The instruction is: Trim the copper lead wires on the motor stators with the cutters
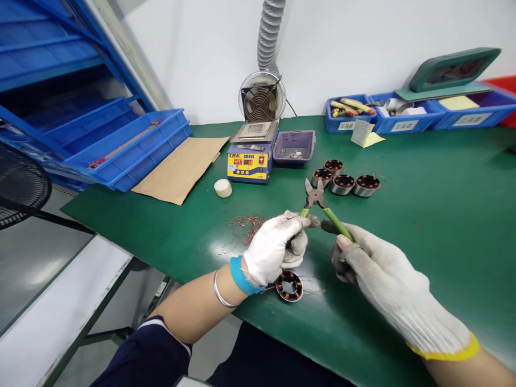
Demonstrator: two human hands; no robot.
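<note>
Both my hands wear white gloves and hold one pair of green-handled cutting pliers (315, 196), its jaws spread and pointing away from me. My left hand (278, 242) is closed on the left handle. Around the right handle, my right hand (371, 263) is closed too. Below the left hand, close to the table's near edge, lies a copper-wound ring (289, 286) with thin wire ends sticking out at both sides. Beyond the pliers stand several similar copper-wound rings in metal casings (343, 184). A tangle of loose copper wire (246, 226) lies just left of my left hand.
A yellow and blue heating unit (249, 165) stands at the back, beside a purple-grey bin (294, 148). Near it are a round white pad (223, 188) and brown cardboard (181, 169). Blue trays (129, 148) flank the left; blue tool boxes (350, 123) line the back right.
</note>
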